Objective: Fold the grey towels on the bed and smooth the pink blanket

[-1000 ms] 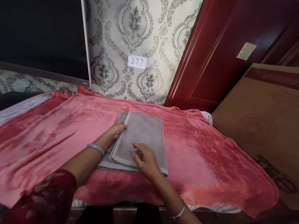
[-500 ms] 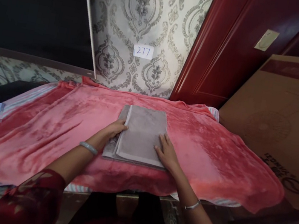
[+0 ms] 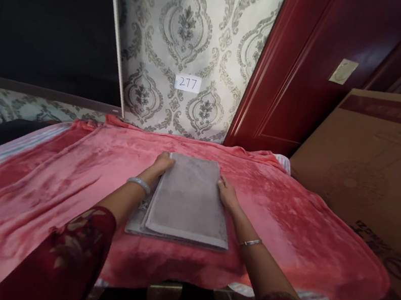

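A grey folded towel (image 3: 192, 197) lies on the pink plush blanket, its layers slightly offset so a darker, patterned strip shows along the left side. My left hand (image 3: 163, 163) is closed on the towel's far left corner, thumb on top. At the right edge, my right hand (image 3: 227, 194) grips the towel with its thumb over the top; some of its fingers are hidden along the side. A pale bangle (image 3: 140, 184) circles my left wrist, and a silver one (image 3: 250, 242) my right.
Beneath the towel, the pink blanket (image 3: 269, 218) covers the table and hangs over its front edge. A large dark screen (image 3: 49, 17) stands at the back left. On the right, a big cardboard box (image 3: 371, 163) leans near a red door (image 3: 294, 73). The wall carries a "277" label (image 3: 187, 83).
Both hands have shifted along the towel's sides toward its far end. My right hand went from lying spread on top to holding the right edge. The view has tilted slightly upward.
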The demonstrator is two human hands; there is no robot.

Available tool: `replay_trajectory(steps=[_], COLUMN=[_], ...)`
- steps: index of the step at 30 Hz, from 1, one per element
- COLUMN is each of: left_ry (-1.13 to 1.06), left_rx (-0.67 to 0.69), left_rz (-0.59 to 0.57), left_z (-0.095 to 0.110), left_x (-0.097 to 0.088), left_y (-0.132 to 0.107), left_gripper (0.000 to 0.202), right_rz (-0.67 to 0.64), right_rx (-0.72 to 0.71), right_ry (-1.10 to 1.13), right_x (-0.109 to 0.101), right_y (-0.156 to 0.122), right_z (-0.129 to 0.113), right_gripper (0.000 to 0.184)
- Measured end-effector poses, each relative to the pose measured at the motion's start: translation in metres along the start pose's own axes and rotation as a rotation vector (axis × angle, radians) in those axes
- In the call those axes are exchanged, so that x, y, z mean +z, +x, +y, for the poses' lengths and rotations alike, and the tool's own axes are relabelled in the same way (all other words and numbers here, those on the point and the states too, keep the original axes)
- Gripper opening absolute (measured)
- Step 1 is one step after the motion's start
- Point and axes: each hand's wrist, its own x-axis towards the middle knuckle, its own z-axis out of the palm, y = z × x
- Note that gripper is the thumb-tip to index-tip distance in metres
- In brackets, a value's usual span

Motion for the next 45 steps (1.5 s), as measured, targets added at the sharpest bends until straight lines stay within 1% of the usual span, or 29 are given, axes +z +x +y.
replay_trajectory(steps=[3,5,10,12,15,18,20,23,25,26,27,29,30,31,32,33,35,36,38,45], left_ry=[0.13,0.189,0.276,0.292,0.316,0.349,0.37,0.395,0.409,0.423,0.453,0.566,0.641,0.722,0.804,0.877,1.003,1.052,1.099,1.109], left_rx=[-0.004,-0.007,0.037,0.089,0.141,0.118,0.104,0.102,0.107,0.13,0.188,0.382,0.483,0.551,0.571,0.547,0.476,0.46,0.47,0.479], left_rz=[0.103,0.144,0.203,0.216,0.232,0.22,0.205,0.187,0.19,0.193,0.186,0.114,0.046,-0.038,-0.12,-0.186,-0.256,-0.266,-0.261,-0.266], left_z=[0.008,0.01,0.006,0.002,-0.004,-0.011,-0.013,-0.01,-0.004,0.0,0.003,0.007,0.007,0.005,0.003,0.0,-0.005,-0.006,-0.007,-0.005], left_x=[0.011,0.018,0.029,0.031,0.034,0.036,0.034,0.03,0.029,0.03,0.033,0.042,0.048,0.054,0.059,0.063,0.067,0.068,0.067,0.061], left_y=[0.013,0.018,0.02,0.018,0.014,0.014,0.017,0.02,0.019,0.016,0.013,0.003,-0.002,-0.007,-0.011,-0.014,-0.019,-0.02,-0.021,-0.021], left_gripper=[0.051,0.049,0.036,0.038,0.044,0.043,0.043,0.046,0.048,0.05,0.054,0.063,0.067,0.069,0.07,0.071,0.072,0.074,0.076,0.074], right_rz=[0.036,0.046,0.041,0.046,0.068,0.075,0.068,0.057,0.055,0.047,0.031,-0.018,-0.051,-0.088,-0.127,-0.166,-0.225,-0.239,-0.243,-0.257], right_rx=[0.031,0.053,0.111,0.109,0.087,0.072,0.056,0.005,-0.054,-0.103,-0.163,-0.298,-0.356,-0.394,-0.409,-0.409,-0.386,-0.377,-0.371,-0.353], right_ry=[-0.003,-0.009,-0.029,-0.028,-0.032,-0.057,-0.072,-0.094,-0.111,-0.137,-0.178,-0.298,-0.371,-0.444,-0.507,-0.564,-0.652,-0.681,-0.714,-0.717], right_x=[0.002,0.005,0.017,0.021,0.025,0.027,0.027,0.023,0.022,0.022,0.023,0.029,0.032,0.036,0.039,0.042,0.045,0.046,0.045,0.04], right_y=[0.026,0.044,0.079,0.087,0.091,0.089,0.087,0.087,0.087,0.086,0.084,0.077,0.072,0.068,0.063,0.058,0.051,0.049,0.047,0.047], right_z=[-0.004,-0.005,-0.007,-0.006,0.001,0.011,0.014,0.009,-0.002,-0.009,-0.016,-0.028,-0.032,-0.034,-0.035,-0.034,-0.03,-0.029,-0.027,-0.03], right_gripper=[0.048,0.044,0.03,0.025,0.022,0.022,0.026,0.038,0.046,0.049,0.051,0.055,0.056,0.057,0.057,0.056,0.054,0.054,0.054,0.056])
